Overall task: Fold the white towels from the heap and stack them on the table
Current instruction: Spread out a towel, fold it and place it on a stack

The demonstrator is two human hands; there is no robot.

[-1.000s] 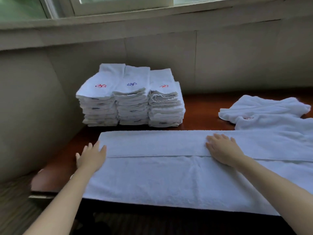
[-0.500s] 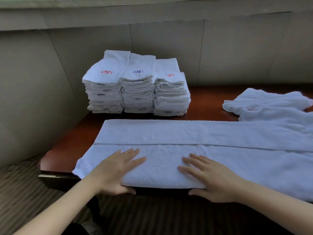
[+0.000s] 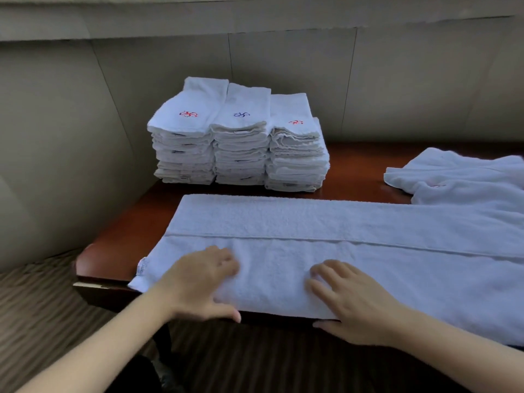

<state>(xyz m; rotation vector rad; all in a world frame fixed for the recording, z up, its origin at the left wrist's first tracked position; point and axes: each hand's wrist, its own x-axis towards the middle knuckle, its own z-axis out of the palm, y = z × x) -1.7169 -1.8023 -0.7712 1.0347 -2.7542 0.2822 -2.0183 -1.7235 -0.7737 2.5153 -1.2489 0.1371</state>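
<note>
Gripping the towel (image 3: 326, 251)'s near edge, left hand (image 3: 198, 282) and right hand (image 3: 354, 302), fingers curled.

Reddish-brown wooden table (image 3: 357, 165) with glossy top, pushed into a corner. Beige panelled wall (image 3: 283, 75) behind, thin vertical seams between panels; second panelled wall (image 3: 56, 137) along the left side. Pale ledge (image 3: 255, 21) running across the top of the back wall. Striped brown carpet (image 3: 37, 316) below. Soft, dim, even light; faint sheen on table top.
</note>
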